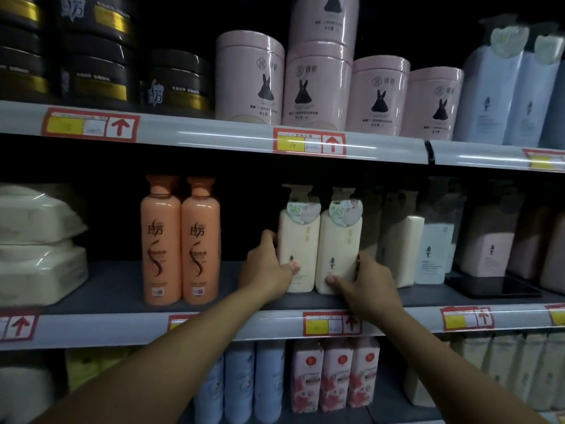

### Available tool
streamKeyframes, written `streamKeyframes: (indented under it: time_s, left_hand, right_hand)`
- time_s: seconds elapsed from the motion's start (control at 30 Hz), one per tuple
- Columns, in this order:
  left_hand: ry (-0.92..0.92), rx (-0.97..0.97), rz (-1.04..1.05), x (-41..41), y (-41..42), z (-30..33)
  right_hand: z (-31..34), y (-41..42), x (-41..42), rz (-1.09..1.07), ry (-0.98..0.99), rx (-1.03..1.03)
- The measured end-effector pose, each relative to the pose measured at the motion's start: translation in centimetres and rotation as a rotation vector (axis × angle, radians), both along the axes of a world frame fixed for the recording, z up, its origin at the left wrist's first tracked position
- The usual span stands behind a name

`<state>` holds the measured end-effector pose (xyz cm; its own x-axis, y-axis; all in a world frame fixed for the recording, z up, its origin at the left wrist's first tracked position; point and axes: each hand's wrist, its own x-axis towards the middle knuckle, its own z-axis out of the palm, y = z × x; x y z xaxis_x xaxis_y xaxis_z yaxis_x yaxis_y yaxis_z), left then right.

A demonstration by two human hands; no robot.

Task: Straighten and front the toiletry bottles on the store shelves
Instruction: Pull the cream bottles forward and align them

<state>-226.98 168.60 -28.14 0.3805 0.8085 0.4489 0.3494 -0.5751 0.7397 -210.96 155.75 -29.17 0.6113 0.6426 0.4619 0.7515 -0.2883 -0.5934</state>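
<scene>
Hands are bracketing two cream pump bottles beside the orange bottles, left hand and right hand gripping low where these seemingly full, slick, rigid bodies are looking steadiest.

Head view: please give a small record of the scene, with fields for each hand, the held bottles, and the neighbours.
left hand: left hand grips the left cream bottle
right hand: right hand grips the right cream bottle
cream bottles: upright, side by side, middle shelf
neighbours: two orange bottles to the left, apart from the cream pair
upper shelf: pink tubs
</scene>
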Motion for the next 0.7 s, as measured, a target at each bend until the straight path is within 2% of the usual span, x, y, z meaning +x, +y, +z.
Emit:
streamKeyframes:
  time_s: [0.27,0.7]
  left_hand:
    - [0.058,-0.002,0.089,1.2,2.5,0.1]
    - [0.107,-0.027,0.18,2.4,4.4,0.3]
  right_hand:
    - [-0.2,3.8,1.5,0.0,-0.06,-0.045]
    - [0.2,7.4,2.9,0.014,-0.008,-0.084]
